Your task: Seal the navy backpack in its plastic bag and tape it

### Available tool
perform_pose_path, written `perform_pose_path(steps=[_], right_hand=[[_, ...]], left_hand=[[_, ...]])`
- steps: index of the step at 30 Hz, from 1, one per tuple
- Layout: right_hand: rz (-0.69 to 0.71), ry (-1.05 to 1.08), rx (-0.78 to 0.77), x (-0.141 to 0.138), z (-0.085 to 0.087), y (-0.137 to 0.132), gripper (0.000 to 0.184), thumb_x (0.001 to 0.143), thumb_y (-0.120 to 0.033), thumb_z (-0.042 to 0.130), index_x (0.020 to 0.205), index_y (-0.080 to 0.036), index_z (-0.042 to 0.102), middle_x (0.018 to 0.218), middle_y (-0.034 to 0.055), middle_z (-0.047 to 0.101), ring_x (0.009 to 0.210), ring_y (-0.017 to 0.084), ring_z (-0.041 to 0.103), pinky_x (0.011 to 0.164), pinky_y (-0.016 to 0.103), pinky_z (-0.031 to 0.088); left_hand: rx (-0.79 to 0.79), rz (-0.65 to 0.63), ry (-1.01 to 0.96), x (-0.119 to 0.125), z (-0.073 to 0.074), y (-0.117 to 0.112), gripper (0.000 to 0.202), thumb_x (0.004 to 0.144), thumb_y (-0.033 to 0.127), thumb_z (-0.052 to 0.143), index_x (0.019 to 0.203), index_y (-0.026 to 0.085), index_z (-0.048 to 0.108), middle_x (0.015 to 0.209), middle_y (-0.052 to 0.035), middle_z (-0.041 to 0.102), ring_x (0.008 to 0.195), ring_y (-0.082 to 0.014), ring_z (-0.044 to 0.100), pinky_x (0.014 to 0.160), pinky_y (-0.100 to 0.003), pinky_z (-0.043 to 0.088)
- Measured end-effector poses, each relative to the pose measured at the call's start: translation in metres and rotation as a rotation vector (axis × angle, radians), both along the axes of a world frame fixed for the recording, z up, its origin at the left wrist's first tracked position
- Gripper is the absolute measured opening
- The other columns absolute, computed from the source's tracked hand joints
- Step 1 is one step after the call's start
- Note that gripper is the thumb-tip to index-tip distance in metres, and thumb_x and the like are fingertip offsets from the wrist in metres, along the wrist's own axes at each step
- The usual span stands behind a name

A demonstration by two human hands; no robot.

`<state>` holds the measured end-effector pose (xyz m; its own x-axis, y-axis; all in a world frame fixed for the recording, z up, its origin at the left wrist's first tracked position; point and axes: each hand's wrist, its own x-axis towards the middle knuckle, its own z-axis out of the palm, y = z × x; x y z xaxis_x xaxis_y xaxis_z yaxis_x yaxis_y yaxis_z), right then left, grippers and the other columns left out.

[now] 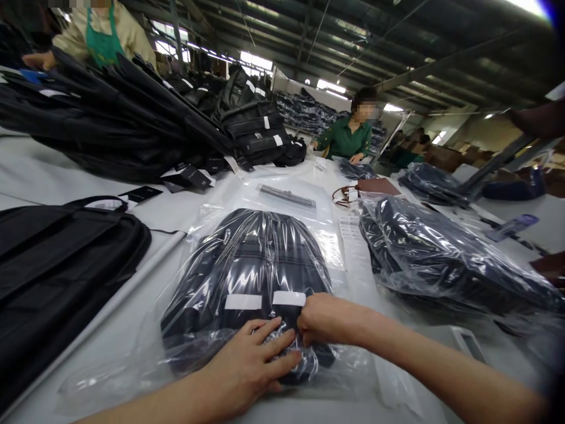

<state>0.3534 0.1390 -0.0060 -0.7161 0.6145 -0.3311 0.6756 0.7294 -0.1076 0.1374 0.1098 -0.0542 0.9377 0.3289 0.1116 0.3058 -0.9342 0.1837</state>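
on the white surface (165, 211), the plastic-wrapped backpack (265, 259) is touched by the spread, empty left grip (251, 365) and the curled right grip (324, 318), whose hold cannot be told, and is flanked by a black bag (66, 253) and wrapped bundle (441, 259), piled bags (132, 126) beyond.

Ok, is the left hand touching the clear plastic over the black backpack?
Touching: the head view shows the left hand lying on the clear plastic, fingers spread, no gap visible.

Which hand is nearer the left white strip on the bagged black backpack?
Left. The left hand rests on the bagged black backpack, just below the left white strip; the right hand is curled farther off, by the right end of the other white strip.
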Motion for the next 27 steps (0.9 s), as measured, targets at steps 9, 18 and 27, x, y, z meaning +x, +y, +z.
perform_pose_path(steps=[9,18,27], right_hand=[[-0.533,0.442,0.069,0.038,0.001,0.019,0.028,0.068,-0.043,0.073,0.069,-0.021,0.058,0.058,-0.0036,0.056,0.054,0.012,0.049,0.052,0.023,0.028],[-1.106,1.347,-0.571,-0.025,-0.032,-0.061,0.043,0.076,-0.060,0.055,0.088,-0.019,0.048,0.071,0.0005,0.060,0.058,0.015,0.061,0.057,0.029,0.052],[-0.573,1.656,-0.241,-0.071,-0.053,-0.064,0.068,0.087,-0.061,0.036,0.141,-0.026,0.017,0.149,0.0087,0.024,0.138,0.025,0.021,0.114,0.046,0.020]], left_hand=[[-0.005,-0.004,-0.027,-0.002,-0.003,0.003,0.054,0.087,0.034,0.056,0.136,0.029,0.035,0.141,-0.0039,0.043,0.125,-0.0351,0.040,0.094,-0.045,0.034],[-0.033,0.004,-0.002,0.001,0.008,-0.001,0.051,0.087,0.036,0.054,0.134,0.029,0.037,0.143,-0.0028,0.039,0.128,-0.0335,0.035,0.096,-0.044,0.031],[-0.250,0.004,-0.138,-0.003,0.021,-0.001,0.020,0.087,0.021,0.049,0.106,0.024,0.054,0.113,-0.0021,0.061,0.111,-0.0224,0.048,0.096,-0.038,0.035]])
